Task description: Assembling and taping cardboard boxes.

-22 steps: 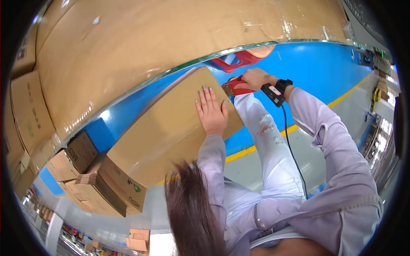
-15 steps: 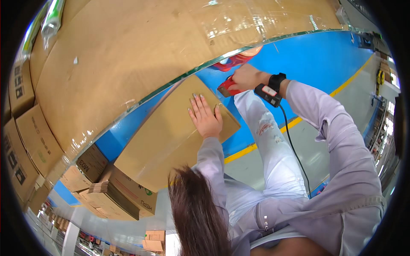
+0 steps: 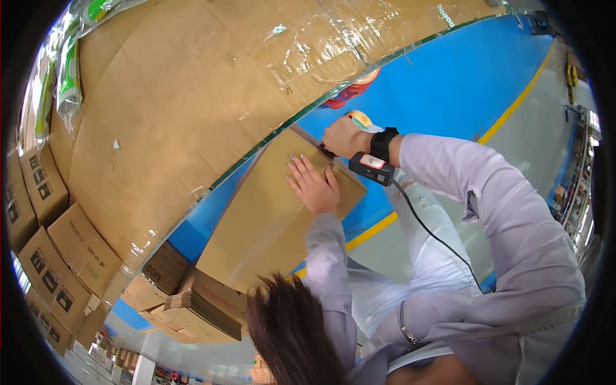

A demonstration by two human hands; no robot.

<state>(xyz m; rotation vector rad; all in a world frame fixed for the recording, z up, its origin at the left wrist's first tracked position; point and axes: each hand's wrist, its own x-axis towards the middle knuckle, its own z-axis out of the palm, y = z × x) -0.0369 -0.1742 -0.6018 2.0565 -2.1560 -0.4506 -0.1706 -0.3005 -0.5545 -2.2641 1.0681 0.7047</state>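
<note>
A brown cardboard carton (image 3: 256,218) stands tilted in front of me, its smooth top face toward me. My left hand (image 3: 316,186) lies flat on that face, fingers stretched out. At the carton's far right edge my right hand (image 3: 346,136) is closed around a tape dispenser; only its tape roll (image 3: 360,119) shows past my knuckles, and the rest is hidden by the hand. A black wrist strap with a small black box (image 3: 372,168) and a cable sits on my right wrist.
A large cardboard-covered table (image 3: 173,83) with a green taped edge fills the far left. Folded cartons (image 3: 199,314) and stacked boxes (image 3: 83,247) stand to the left. Red-rimmed tape rolls (image 3: 350,93) lie beyond the table edge. The floor is blue with a yellow line (image 3: 513,102).
My right hand has moved left with the tape dispenser, from beyond the carton to its right edge. My left hand stays flat on the carton. The whole view has shifted slightly.
</note>
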